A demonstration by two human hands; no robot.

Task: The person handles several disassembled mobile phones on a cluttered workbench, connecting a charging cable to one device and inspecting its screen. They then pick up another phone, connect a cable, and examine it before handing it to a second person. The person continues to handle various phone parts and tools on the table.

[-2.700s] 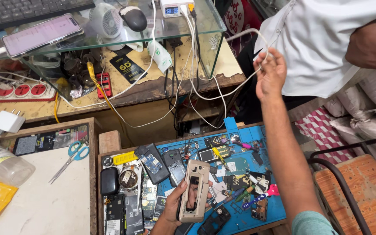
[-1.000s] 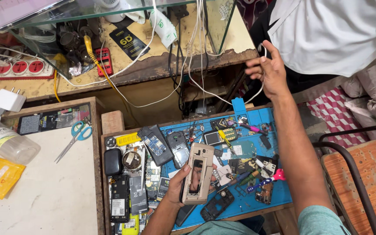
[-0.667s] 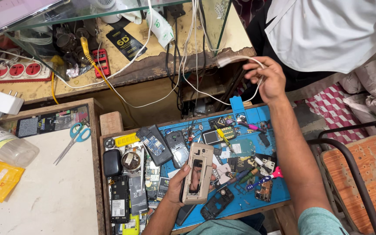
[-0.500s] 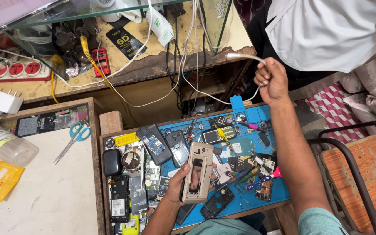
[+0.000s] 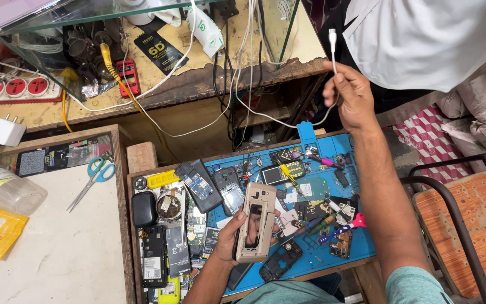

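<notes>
Head view: left hand closed around a beige phone frame, held upright over the blue mat, above loose parts and a dark back cover. Right hand raised beyond the mat's far edge, fingers pinched together on a white cable, plug end pointing up, rest of the cable looping down toward the wooden shelf. Scissors flat on the white board at left, well apart from both hands.

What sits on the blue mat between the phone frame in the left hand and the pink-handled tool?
In the head view, loose small parts and dark-handled tools lie between the phone frame and pink-handled tool, on the blue mat.
</notes>
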